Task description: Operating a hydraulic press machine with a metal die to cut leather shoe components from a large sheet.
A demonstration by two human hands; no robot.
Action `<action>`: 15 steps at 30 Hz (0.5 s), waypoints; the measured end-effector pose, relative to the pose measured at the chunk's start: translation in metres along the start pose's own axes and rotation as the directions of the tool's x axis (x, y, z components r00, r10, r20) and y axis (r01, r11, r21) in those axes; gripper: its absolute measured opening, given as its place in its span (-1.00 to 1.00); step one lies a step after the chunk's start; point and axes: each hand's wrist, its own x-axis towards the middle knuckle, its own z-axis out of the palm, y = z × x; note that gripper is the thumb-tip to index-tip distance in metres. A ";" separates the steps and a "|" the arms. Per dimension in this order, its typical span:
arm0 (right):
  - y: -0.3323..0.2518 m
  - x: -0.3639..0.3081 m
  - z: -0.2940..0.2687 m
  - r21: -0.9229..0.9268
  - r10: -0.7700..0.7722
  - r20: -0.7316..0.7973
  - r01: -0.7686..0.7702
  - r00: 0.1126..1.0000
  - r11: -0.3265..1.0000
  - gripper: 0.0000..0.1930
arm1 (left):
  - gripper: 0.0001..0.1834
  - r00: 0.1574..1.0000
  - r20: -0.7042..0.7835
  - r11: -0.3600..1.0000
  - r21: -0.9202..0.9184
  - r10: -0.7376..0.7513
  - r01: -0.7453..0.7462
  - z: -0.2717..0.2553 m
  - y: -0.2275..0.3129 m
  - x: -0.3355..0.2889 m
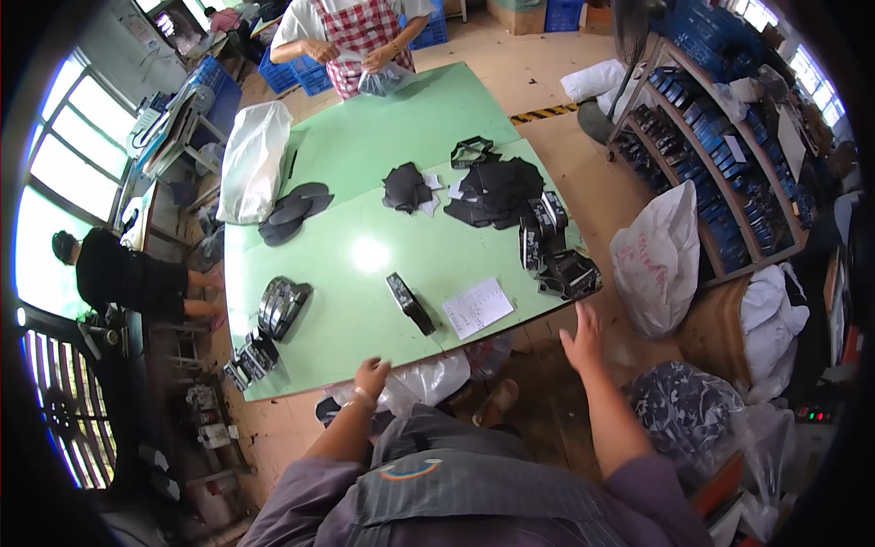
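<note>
- Firstly, the left hand [372,376] was at the near edge of the green table [337,333], just below the centre of the frame; its fingers were curled, and I could not tell if they held something.
- The right hand [585,339] was near the table's corner, right of centre; its thumb stood wide from the fingers.
- A narrow black stack [411,304] lay at the middle of the frame, and to its right was a white paper [478,308] with writing.
- Black, shiny pieces [283,307] lay at left of centre, and a black pile [558,251] at the right table edge.
- Farther, dark cloth pieces [501,190] lay above centre.
- At the upper centre, a person in a checked apron [363,32] held a clear bag [386,80].
</note>
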 end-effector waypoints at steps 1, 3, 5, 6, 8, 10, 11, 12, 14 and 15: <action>-0.007 -0.026 0.000 0.022 -0.035 0.022 0.034 0.999 0.999 -0.28 | -0.29 0.999 -0.025 0.996 -0.089 -0.020 0.018 0.011 0.018 0.023; -0.027 -0.085 0.002 0.047 0.120 0.181 -0.130 0.976 0.990 -0.32 | -0.10 0.997 -0.067 0.987 -0.159 -0.046 0.035 0.034 0.060 0.060; -0.049 -0.148 -0.004 0.076 0.230 0.366 -0.276 0.901 0.958 -0.35 | -0.01 0.994 -0.098 0.990 -0.138 -0.042 0.028 0.053 0.105 0.077; -0.063 -0.170 -0.005 0.033 0.294 0.469 -0.349 0.833 0.936 -0.36 | -0.01 0.994 -0.110 0.990 -0.143 -0.027 0.011 0.057 0.123 0.085; -0.093 -0.210 -0.008 -0.055 0.427 0.704 -0.556 0.568 0.830 -0.40 | 0.02 0.989 -0.145 0.989 -0.147 0.002 -0.024 0.061 0.130 0.088; -0.119 -0.228 -0.005 -0.142 0.478 0.773 -0.621 0.417 0.771 -0.42 | 0.05 0.987 -0.153 0.990 -0.130 0.040 -0.060 0.062 0.138 0.089; -0.135 -0.228 0.000 -0.070 0.499 0.770 -0.725 0.397 0.685 -0.42 | 0.03 0.994 -0.090 0.993 -0.088 0.068 -0.076 0.063 0.144 0.084; -0.160 -0.215 0.006 0.017 0.508 0.769 -0.806 0.388 0.591 -0.42 | 0.01 0.994 -0.037 0.993 -0.048 0.103 -0.104 0.059 0.151 0.082; -0.201 -0.194 0.014 0.211 0.540 0.751 -0.913 0.381 0.350 -0.42 | -0.02 0.980 -0.062 0.982 0.015 0.188 -0.188 0.063 0.140 0.103; -0.209 -0.198 0.005 0.322 0.591 0.715 -0.927 0.373 0.194 -0.42 | -0.01 0.968 -0.013 0.966 0.066 0.252 -0.251 0.070 0.143 0.115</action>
